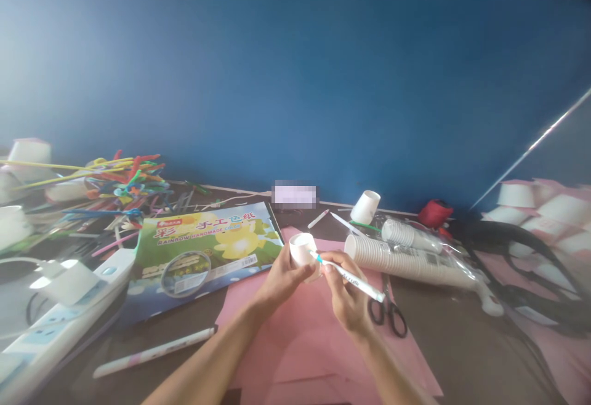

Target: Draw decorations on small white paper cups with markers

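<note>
Scissors [388, 306] near right grip [345, 294], bagged cups [406, 261]

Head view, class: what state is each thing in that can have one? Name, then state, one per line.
Held cup, gripped in left hand
Held marker, in right hand, pointed at the cup
Lower-left marker, lying flat
Scissors, lying, blades partly hidden
Paper pad, shut, lying flat
Clear ring, flat on the pad
Long cup stack, nested, lying sideways
White charger, plugged into power strip
</note>
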{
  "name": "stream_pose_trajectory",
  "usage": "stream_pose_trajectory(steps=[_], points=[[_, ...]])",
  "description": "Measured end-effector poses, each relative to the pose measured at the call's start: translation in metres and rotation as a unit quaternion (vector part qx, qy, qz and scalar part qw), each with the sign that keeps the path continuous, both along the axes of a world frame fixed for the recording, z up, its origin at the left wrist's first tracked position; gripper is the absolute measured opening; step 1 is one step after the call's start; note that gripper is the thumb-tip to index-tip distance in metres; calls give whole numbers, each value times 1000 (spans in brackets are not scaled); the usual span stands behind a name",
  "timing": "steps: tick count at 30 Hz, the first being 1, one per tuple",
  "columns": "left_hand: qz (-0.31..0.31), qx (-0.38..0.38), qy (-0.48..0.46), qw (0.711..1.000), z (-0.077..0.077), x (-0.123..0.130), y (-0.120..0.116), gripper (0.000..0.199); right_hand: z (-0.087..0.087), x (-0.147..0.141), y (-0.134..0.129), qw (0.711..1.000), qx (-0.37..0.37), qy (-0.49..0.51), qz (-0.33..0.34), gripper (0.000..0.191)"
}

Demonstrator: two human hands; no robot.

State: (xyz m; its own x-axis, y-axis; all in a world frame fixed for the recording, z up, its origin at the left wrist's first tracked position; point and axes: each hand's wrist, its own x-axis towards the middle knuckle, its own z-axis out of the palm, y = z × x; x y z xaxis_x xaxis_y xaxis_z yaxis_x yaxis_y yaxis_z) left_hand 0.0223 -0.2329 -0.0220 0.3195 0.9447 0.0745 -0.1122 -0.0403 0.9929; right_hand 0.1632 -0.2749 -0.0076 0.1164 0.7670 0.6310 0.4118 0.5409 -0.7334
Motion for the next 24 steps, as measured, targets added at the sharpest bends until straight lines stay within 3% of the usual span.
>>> stream_pose_trajectory(steps=[7,18,24], points=[[4,-6,0,1000,1,1,-1,43,-1,0,0,1000,-6,-22,1,15],[-2,9,9,1000,-1,0,0,44,-4,2,4,997,-12,22,-68,19],[-6,1,12,1000,0,0,-1,40,-1,2,2,999,8,7,-39,16]])
